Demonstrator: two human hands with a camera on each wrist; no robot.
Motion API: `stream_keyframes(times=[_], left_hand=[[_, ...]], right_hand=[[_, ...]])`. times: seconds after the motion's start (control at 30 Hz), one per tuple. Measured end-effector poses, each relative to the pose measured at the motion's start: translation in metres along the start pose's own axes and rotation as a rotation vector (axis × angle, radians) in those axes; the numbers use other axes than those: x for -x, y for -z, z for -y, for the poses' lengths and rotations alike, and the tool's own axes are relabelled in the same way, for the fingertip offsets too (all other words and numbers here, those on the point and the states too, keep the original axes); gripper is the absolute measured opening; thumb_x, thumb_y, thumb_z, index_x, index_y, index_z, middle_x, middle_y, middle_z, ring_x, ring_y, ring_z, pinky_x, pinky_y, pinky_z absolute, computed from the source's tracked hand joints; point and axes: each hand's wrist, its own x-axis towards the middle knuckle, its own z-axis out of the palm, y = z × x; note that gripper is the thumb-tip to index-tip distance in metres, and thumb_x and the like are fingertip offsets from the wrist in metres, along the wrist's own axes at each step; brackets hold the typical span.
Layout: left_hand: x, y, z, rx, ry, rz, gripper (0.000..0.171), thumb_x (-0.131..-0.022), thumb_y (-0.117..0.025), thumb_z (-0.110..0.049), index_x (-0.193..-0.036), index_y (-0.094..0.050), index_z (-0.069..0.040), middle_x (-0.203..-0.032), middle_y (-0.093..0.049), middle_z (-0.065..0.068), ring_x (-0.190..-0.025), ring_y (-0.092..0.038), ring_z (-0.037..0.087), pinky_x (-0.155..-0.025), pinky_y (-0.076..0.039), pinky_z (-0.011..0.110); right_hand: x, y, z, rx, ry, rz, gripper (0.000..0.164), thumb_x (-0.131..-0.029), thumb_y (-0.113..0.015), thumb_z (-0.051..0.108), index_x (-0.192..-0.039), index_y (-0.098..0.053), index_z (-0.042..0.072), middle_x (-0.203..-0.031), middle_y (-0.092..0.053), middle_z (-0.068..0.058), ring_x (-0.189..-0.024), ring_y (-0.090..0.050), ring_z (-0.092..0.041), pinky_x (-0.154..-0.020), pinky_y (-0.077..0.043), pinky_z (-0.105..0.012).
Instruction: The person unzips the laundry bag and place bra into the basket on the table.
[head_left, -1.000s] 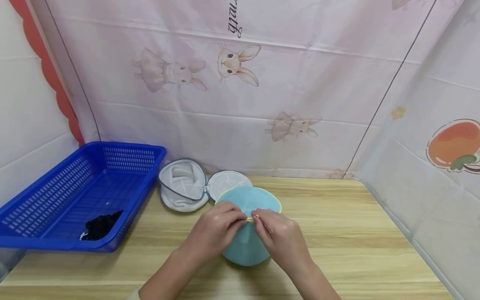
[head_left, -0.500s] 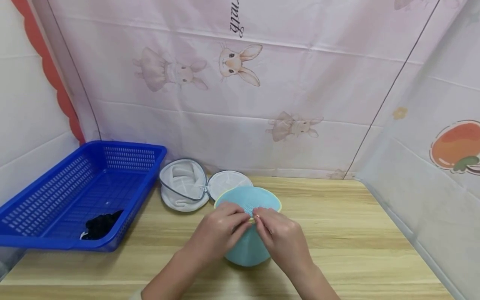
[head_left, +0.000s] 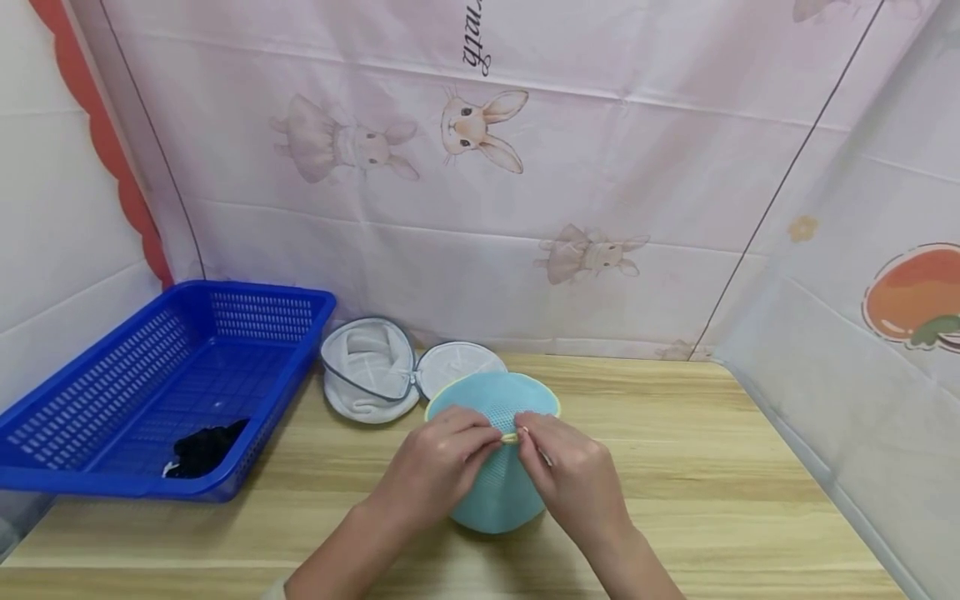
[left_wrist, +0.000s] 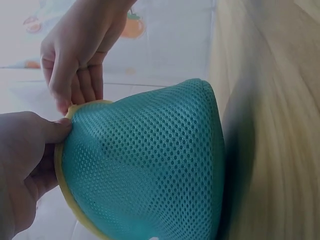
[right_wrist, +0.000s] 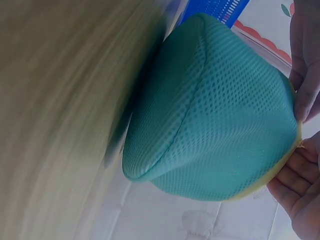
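Observation:
A light-blue mesh laundry bag [head_left: 497, 504] with yellow trim stands at the front middle of the table, its round lid flap [head_left: 498, 392] rising behind the hands. My left hand [head_left: 442, 457] pinches the yellow edge between thumb and fingers. Just to its right, my right hand [head_left: 577, 471] pinches the same edge, with a short stretch of yellow trim between them. In the left wrist view the mesh side [left_wrist: 145, 155] bulges out below both hands. The right wrist view shows a small zipper pull [right_wrist: 300, 145] at the right hand's fingertips.
A blue plastic basket [head_left: 277, 400] stands at the left, with a black cloth item [head_left: 204, 450] in its near corner. A white mesh laundry bag [head_left: 367, 367] lies unzipped against the back wall, its round lid [head_left: 457, 367] folded out behind the blue bag.
Both hands have shifted slightly to the right along the yellow edge. The gap between their fingertips is a little wider, and more yellow trim shows there.

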Motion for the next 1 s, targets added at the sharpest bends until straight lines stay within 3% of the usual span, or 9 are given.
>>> stream_keyframes(times=[0.43, 0.7, 0.83, 1.0], left_hand=[[-0.001, 0.005, 0.006, -0.027, 0.02, -0.025, 0.013, -0.077, -0.081, -0.006, -0.089, -0.077, -0.008, -0.087, -0.071, -0.001, -0.084, -0.066, 0.011, -0.078, -0.055, 0.021], [0.001, 0.0, -0.003, -0.036, 0.004, 0.016, 0.016, -0.08, -0.079, -0.011, -0.095, -0.077, -0.006, -0.095, -0.072, 0.0, -0.092, -0.067, 0.013, -0.083, -0.056, 0.025], [0.002, -0.003, -0.009, -0.027, -0.011, 0.051, 0.019, -0.084, -0.077, -0.011, -0.102, -0.076, -0.006, -0.104, -0.073, 0.001, -0.1, -0.069, 0.014, -0.088, -0.055, 0.026], [0.003, -0.003, -0.011, -0.008, 0.003, 0.04, 0.02, -0.084, -0.076, -0.007, -0.104, -0.076, -0.007, -0.106, -0.074, 0.001, -0.101, -0.07, 0.013, -0.088, -0.055, 0.025]], right_hand=[[-0.002, 0.005, -0.008, 0.018, -0.011, -0.035, 0.018, -0.093, -0.059, 0.011, -0.096, -0.075, 0.002, -0.094, -0.076, -0.007, -0.089, -0.074, -0.021, -0.076, -0.059, -0.034], [0.0, 0.001, -0.001, 0.009, -0.013, -0.025, 0.034, -0.103, -0.048, 0.023, -0.094, -0.075, 0.003, -0.092, -0.076, -0.005, -0.088, -0.074, -0.018, -0.076, -0.059, -0.032], [0.0, -0.002, 0.004, -0.01, 0.017, -0.024, 0.03, -0.102, -0.052, 0.02, -0.094, -0.074, 0.002, -0.092, -0.076, -0.004, -0.085, -0.073, -0.018, -0.075, -0.059, -0.031], [0.001, -0.004, 0.006, -0.031, 0.025, -0.029, 0.024, -0.1, -0.055, 0.017, -0.096, -0.074, 0.003, -0.092, -0.076, -0.003, -0.085, -0.073, -0.018, -0.077, -0.059, -0.03]])
